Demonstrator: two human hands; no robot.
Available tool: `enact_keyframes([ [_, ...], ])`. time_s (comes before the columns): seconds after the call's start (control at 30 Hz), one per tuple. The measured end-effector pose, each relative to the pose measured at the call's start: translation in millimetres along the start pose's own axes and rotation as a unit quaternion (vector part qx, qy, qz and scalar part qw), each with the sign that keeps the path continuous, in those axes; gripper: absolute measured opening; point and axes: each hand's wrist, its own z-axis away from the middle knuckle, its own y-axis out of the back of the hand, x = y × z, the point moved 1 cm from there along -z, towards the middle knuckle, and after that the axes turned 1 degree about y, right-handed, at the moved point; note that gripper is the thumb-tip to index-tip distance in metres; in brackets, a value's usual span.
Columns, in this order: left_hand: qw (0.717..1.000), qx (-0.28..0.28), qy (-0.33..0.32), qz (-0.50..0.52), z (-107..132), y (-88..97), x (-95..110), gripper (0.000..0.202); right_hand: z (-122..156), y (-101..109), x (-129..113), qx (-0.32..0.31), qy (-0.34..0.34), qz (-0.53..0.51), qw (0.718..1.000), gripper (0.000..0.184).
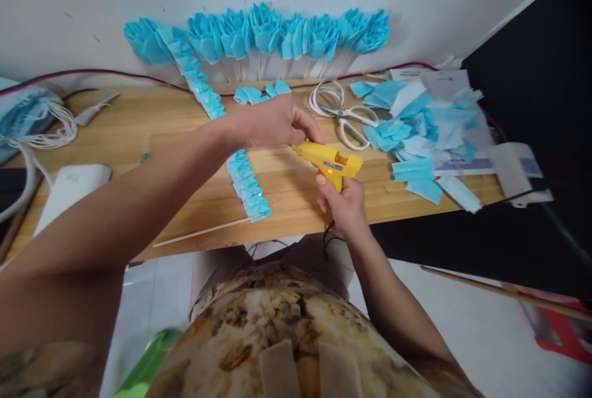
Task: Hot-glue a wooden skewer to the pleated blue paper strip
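Observation:
My right hand [349,203] grips the handle of a yellow hot glue gun [319,154], whose small orange light is lit and whose nozzle points left. At the nozzle end, my left hand [277,120] is closed with its fingers bent downward; whatever is between them is hidden. Beneath the left forearm runs a long pleated strip of blue fabric [245,182], stretching from the wall to near the table's front edge. A thin wooden stick [208,230] lies with one tip on the strip's near end.
Several blue fabric flowers [266,31] on sticks lean against the wall. White-handled scissors [354,120] lie by a tape roll [327,99]. Blue and white fabric pieces [416,117] are heaped at right. A white box-shaped device [78,188] and coiled cable [58,126] sit at left.

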Motion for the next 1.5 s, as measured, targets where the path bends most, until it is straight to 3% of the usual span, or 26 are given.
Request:
enact_keyframes([
  [0.07, 1.0, 0.015, -0.011, 0.018, 2.8, 2.4, 0.0, 0.033, -0.7, 0.5, 0.8, 0.005, 0.0, -0.01, 1.0, 0.051],
  [0.17, 0.995, 0.088, -0.05, 0.007, 9.1, 2.9, -3.4, 0.026, -1.7, 0.7, 0.4, 0.013, 0.001, -0.03, 0.999, 0.05],
  [0.3, 0.969, 0.188, -0.133, -0.085, 16.9, -5.3, -9.9, 0.016, -2.4, 0.3, -0.9, 0.019, -0.004, -0.043, 0.999, 0.051],
  [0.43, 0.944, 0.225, -0.175, -0.165, 17.8, -16.3, -12.6, 0.012, -2.5, 0.6, 0.4, 0.02, -0.007, -0.046, 0.999, 0.053],
  [0.93, 0.943, 0.199, -0.129, -0.234, 5.3, -30.0, -11.1, 0.012, -2.3, 0.4, 1.7, 0.025, 0.002, -0.05, 0.998, 0.048],
  [1.17, 0.945, 0.23, -0.129, -0.191, 12.3, -18.4, -14.8, 0.012, -3.3, 1.1, 1.8, 0.032, 0.005, -0.079, 0.996, 0.053],
  [1.5, 0.939, 0.227, -0.127, -0.224, 10.3, -28.1, -18.5, 0.011, -2.8, 1.1, 0.9, 0.033, -0.006, -0.069, 0.997, 0.052],
])
